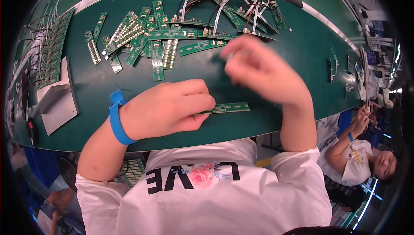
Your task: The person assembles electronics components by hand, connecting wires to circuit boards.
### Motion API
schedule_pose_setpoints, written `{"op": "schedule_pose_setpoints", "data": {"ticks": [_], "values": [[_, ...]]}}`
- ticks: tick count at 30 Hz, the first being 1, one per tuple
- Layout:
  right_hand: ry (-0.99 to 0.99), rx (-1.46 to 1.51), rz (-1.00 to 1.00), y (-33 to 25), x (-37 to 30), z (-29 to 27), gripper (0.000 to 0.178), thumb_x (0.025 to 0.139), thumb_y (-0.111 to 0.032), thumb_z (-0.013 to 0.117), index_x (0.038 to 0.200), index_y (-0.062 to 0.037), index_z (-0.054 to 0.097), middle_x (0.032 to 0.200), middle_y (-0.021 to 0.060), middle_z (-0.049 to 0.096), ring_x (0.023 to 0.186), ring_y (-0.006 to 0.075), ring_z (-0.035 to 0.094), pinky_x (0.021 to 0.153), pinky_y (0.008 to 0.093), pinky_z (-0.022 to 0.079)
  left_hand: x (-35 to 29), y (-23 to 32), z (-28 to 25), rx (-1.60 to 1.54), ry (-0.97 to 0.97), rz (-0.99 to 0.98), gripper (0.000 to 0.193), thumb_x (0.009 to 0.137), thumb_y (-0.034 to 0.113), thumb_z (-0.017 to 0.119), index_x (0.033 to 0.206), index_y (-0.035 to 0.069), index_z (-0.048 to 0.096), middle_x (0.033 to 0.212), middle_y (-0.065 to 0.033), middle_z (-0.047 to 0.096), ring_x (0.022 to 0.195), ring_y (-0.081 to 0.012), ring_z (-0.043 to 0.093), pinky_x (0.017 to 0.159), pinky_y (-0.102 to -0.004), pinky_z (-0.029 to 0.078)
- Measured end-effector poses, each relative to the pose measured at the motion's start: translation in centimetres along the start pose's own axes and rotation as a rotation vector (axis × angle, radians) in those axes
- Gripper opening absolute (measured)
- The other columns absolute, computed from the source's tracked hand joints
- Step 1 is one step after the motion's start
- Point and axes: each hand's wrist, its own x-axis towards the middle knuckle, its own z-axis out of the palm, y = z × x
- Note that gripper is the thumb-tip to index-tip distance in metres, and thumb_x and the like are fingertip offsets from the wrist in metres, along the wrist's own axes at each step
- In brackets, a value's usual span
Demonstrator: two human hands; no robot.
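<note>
Head view: left hand (172, 105) gripping a narrow green circuit board (233, 107) at the near edge of the bench (271, 120)

From my remote seat I see the left hand's fingers (196, 102) closed on the board's left end; its free end points right. The right hand (263, 69), farther off and to the right, is blurred with its fingers curled; I cannot tell whether they hold anything. Beyond the left hand lies a loose heap of similar boards (157, 60). Boards with attached wires (215, 23) sit at the far middle. On the left stands a bent metal bracket (64, 105).
</note>
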Motion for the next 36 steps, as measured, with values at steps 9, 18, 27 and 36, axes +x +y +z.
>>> {"op": "schedule_pose_setpoints", "data": {"ticks": [9, 18, 27, 36], "values": [[0.708, -0.461, -0.229, 0.6, 5.9, 1.2, 0.017, 0.077, -0.018, 0.069, 0.081, -0.0016, 0.070, 0.076, 0.0107, 0.066, 0.068, 0.0230, 0.063, 0.062, 0.0325, 0.048, 0.2, -0.3, 0.6, -0.033, -0.060, 0.040, 0.016, 0.072, 0.000, 0.067, 0.087, 0.001, 0.060, 0.084, -0.0100, 0.057, 0.076, -0.0269, 0.058, 0.068, -0.0336, 0.048], [0.552, -0.731, -0.939, 2.6, 3.1, 1.0, 0.039, 0.066, 0.009, 0.066, 0.104, -0.0022, 0.065, 0.086, 0.0087, 0.066, 0.064, 0.0200, 0.060, 0.055, 0.0298, 0.047, 0.6, 0.0, 0.4, -0.122, 0.225, -0.116, 0.017, 0.071, -0.003, 0.071, 0.086, 0.002, 0.064, 0.082, -0.0064, 0.060, 0.073, -0.0174, 0.059, 0.060, -0.0266, 0.048], [0.452, -0.895, -0.961, 0.7, 2.0, -0.1, 0.034, 0.064, 0.006, 0.056, 0.096, -0.0021, 0.066, 0.093, 0.0107, 0.066, 0.065, 0.0209, 0.061, 0.051, 0.0292, 0.046, 0.6, -0.4, 0.2, -0.138, 0.337, -0.219, 0.014, 0.073, -0.002, 0.071, 0.086, 0.000, 0.064, 0.081, -0.0052, 0.059, 0.069, -0.0122, 0.055, 0.060, -0.0231, 0.046], [0.105, 0.192, -0.485, 1.6, 0.4, -2.1, 0.032, 0.071, 0.012, 0.040, 0.097, -0.0004, 0.053, 0.090, 0.0076, 0.057, 0.069, 0.0099, 0.051, 0.061, 0.0226, 0.042, 0.5, -0.6, 0.1, -0.179, 0.270, -0.250, 0.015, 0.074, -0.005, 0.070, 0.087, 0.000, 0.064, 0.082, -0.0044, 0.059, 0.071, -0.0103, 0.055, 0.060, -0.0214, 0.045]]}}
